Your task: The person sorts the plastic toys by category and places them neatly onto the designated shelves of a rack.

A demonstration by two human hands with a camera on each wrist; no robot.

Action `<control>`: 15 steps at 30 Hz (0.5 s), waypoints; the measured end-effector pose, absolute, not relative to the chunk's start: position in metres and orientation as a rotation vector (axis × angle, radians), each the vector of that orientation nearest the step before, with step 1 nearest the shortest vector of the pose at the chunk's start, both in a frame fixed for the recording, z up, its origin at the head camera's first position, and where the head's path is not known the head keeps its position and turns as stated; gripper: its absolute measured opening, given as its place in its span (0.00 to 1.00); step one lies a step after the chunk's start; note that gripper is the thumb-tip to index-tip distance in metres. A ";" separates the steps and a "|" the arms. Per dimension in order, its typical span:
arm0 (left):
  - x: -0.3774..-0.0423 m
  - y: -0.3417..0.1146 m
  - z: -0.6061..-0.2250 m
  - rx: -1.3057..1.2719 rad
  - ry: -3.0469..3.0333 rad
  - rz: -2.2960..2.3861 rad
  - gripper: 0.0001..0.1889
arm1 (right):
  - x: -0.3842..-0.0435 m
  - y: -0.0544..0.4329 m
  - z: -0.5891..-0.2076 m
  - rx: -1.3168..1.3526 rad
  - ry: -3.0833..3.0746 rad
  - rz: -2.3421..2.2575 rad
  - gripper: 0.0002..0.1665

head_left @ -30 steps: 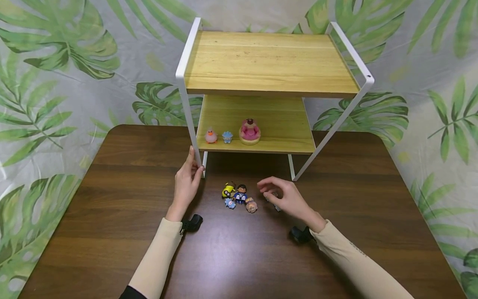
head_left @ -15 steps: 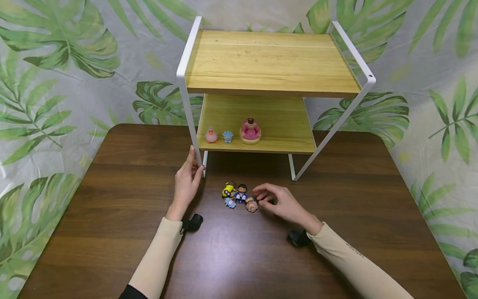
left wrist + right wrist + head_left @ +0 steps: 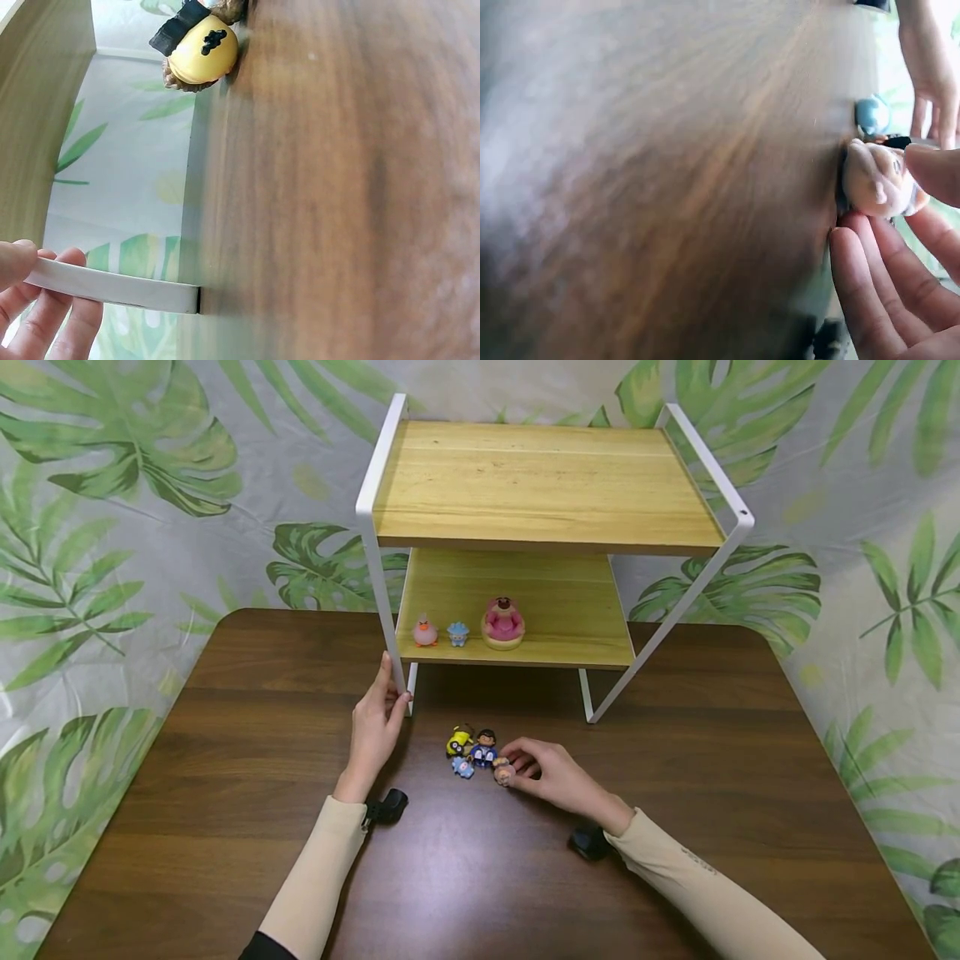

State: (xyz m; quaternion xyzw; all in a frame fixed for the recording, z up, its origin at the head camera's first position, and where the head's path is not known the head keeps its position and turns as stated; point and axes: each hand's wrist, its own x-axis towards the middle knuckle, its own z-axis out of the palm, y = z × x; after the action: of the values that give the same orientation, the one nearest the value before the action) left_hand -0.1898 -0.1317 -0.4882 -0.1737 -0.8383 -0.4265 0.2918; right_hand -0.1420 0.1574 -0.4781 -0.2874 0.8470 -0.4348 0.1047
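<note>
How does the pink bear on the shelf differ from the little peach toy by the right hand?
The pink bear is clearly bigger than the peach toy. The bear sits on the lower shelf; the toy is down on the table. The right hand has its fingers around the toy, while no hand touches the bear. Both are figurines.

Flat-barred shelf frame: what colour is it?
White; the flat-barred shelf frame shows best in the head view.

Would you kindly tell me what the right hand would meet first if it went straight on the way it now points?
The right hand would likely meet the peach figurine between its thumb and fingers first; the blue-suited figure appears next, though depth is unclear.
</note>
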 end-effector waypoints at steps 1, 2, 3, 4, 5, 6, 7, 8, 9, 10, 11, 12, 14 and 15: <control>-0.190 -0.132 -0.488 -0.462 -2.234 -1.137 0.54 | -0.142 0.156 -0.478 -0.847 2.506 -1.271 0.17; -0.190 -0.132 -0.488 -0.462 -2.233 -1.136 0.54 | -0.142 0.156 -0.479 -0.848 2.514 -1.262 0.17; -0.189 -0.131 -0.488 -0.461 -2.233 -1.137 0.54 | -0.142 0.155 -0.479 -0.847 2.521 -1.255 0.17; -0.189 -0.131 -0.488 -0.459 -2.233 -1.138 0.54 | -0.143 0.154 -0.479 -0.846 2.529 -1.246 0.17; -0.189 -0.131 -0.488 -0.459 -2.233 -1.139 0.54 | -0.143 0.153 -0.480 -0.846 2.535 -1.240 0.16; -0.189 -0.131 -0.488 -0.459 -2.233 -1.140 0.53 | -0.143 0.153 -0.480 -0.846 2.541 -1.235 0.16; -0.189 -0.131 -0.488 -0.458 -2.234 -1.142 0.54 | -0.143 0.153 -0.481 -0.846 2.547 -1.232 0.16; -0.189 -0.131 -0.488 -0.456 -2.236 -1.142 0.54 | -0.143 0.152 -0.481 -0.846 2.550 -1.231 0.16; -0.189 -0.131 -0.488 -0.458 -2.236 -1.144 0.54 | -0.143 0.152 -0.481 -0.846 2.552 -1.232 0.16; -0.190 -0.131 -0.488 -0.459 -2.236 -1.147 0.54 | -0.143 0.152 -0.482 -0.848 2.552 -1.234 0.15; -0.190 -0.132 -0.488 -0.460 -2.235 -1.149 0.54 | -0.143 0.152 -0.482 -0.850 2.550 -1.236 0.15; -0.190 -0.132 -0.488 -0.461 -2.234 -1.148 0.54 | -0.143 0.152 -0.482 -0.852 2.549 -1.237 0.15; -0.190 -0.132 -0.489 -0.463 -2.232 -1.146 0.54 | -0.143 0.152 -0.481 -0.856 2.546 -1.245 0.15; -0.190 -0.132 -0.489 -0.464 -2.230 -1.146 0.54 | -0.143 0.152 -0.480 -0.857 2.547 -1.250 0.15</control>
State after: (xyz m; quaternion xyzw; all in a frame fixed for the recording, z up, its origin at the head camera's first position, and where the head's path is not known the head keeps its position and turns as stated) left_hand -0.1899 -0.1317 -0.4886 -0.1741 -0.8366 -0.4299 0.2916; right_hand -0.1427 0.1520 -0.4805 -0.2881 0.8560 -0.4199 0.0888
